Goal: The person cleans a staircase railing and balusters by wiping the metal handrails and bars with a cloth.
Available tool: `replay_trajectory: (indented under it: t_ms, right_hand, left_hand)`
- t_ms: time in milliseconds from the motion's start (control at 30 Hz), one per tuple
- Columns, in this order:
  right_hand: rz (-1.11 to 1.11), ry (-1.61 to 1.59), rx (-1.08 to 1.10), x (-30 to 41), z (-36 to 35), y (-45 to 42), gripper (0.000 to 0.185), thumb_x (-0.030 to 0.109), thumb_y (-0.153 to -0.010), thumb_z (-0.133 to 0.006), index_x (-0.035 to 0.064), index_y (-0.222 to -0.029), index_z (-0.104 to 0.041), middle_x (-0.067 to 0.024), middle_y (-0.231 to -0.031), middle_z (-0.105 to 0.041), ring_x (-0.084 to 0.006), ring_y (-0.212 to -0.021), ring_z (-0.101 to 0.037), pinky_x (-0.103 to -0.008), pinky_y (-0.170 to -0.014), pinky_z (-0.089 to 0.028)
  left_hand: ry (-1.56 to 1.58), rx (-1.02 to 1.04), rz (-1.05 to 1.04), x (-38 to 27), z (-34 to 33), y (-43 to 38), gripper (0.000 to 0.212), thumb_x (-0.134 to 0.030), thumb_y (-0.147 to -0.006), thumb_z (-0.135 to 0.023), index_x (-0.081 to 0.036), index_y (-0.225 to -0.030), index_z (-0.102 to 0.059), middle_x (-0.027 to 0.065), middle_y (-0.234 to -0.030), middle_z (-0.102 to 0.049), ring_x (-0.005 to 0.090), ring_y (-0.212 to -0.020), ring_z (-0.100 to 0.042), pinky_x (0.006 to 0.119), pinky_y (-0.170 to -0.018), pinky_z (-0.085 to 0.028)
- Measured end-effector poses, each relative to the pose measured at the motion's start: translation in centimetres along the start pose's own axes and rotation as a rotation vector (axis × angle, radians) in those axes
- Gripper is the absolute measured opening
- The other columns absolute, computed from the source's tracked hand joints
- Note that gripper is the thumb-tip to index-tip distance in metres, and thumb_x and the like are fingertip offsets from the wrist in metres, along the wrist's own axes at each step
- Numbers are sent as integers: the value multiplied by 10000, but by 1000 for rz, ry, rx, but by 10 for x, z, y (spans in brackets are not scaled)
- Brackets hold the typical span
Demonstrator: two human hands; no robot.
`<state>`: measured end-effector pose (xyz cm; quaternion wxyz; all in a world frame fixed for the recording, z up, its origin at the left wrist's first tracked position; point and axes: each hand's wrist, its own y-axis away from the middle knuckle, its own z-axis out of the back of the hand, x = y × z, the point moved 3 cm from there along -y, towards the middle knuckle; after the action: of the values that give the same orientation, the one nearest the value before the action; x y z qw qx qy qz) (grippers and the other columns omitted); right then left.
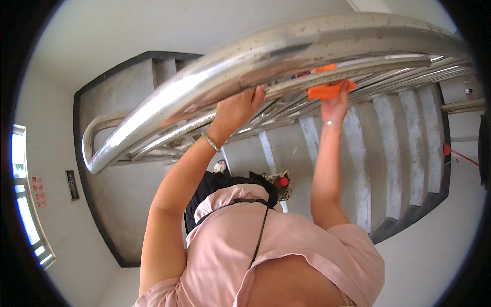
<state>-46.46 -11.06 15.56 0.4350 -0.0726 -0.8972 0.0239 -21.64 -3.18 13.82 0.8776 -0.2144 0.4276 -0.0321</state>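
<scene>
A large shiny metal handrail (pixel 268 50) curves across the upper part of the view, with thinner metal rails below it. My left hand (pixel 239 105), with a beaded bracelet at the wrist, grips the railing just under the thick tube; its fingertips are partly hidden. My right hand (pixel 337 99), with a thin band at the wrist, holds an orange cloth (pixel 326 91) against a thinner rail. More orange cloth shows on the far side of that rail. The metal has brownish spots and marks.
Concrete stairs (pixel 368 153) with pale edges descend or rise at the right; the direction is unclear. A container with a red round part (pixel 284 181) stands on a step near my body. A window (pixel 28 199) is at the far left.
</scene>
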Motion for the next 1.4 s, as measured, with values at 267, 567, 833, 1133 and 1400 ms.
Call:
replay_trajectory:
  t_ms: [267, 567, 833, 1133, 1400]
  right_hand:
    - [-61, -176, 48, 10, 35, 39, 306, 287, -863, -538, 102, -1105, -515, -109, -1253, -489, -280, -1146, -472, -441, -985, -362]
    - [481, 108, -193, -14, -61, 53, 424, 211, -893, -521, 25, -1254, -398, -76, -1248, -470, -180, -1136, -444, -350, -979, -332]
    - [-162, -215, -16, -58, -63, 68, 433, 314, -935, -379, 61, -1287, -374, -76, -1291, -445, -223, -1170, -430, -391, -1002, -315]
    - [73, -218, -209, 2, -43, 67, 414, 236, -917, -436, -19, -1238, -382, -182, -1106, -555, -291, -953, -578, -444, -858, -458]
    - [696, 1112, -314, 82, -60, 12, 346, 68, -806, -570, 85, -1126, -440, -130, -1137, -480, -282, -1071, -482, -413, -891, -437]
  left_hand:
    - [-11, -80, -155, -9, 6, 1, 326, -311, -914, -411, -72, -753, -563, 150, -642, -571, 350, -603, -568, 442, -521, -431]
    - [-61, -37, -142, 6, -13, 0, 242, -168, -886, -452, -23, -715, -542, 146, -658, -523, 333, -659, -519, 426, -603, -414]
    - [85, 60, -193, -6, 0, -8, 202, -130, -897, -417, 2, -916, -569, 167, -839, -559, 341, -791, -509, 412, -718, -407]
    - [32, 144, -177, -6, -5, 0, 284, -247, -918, -420, -55, -1032, -595, 197, -910, -616, 359, -813, -596, 400, -716, -476]
    - [180, 284, -213, -14, 3, -7, 261, -212, -915, -428, -31, -1058, -550, 186, -863, -587, 353, -773, -572, 396, -664, -443]
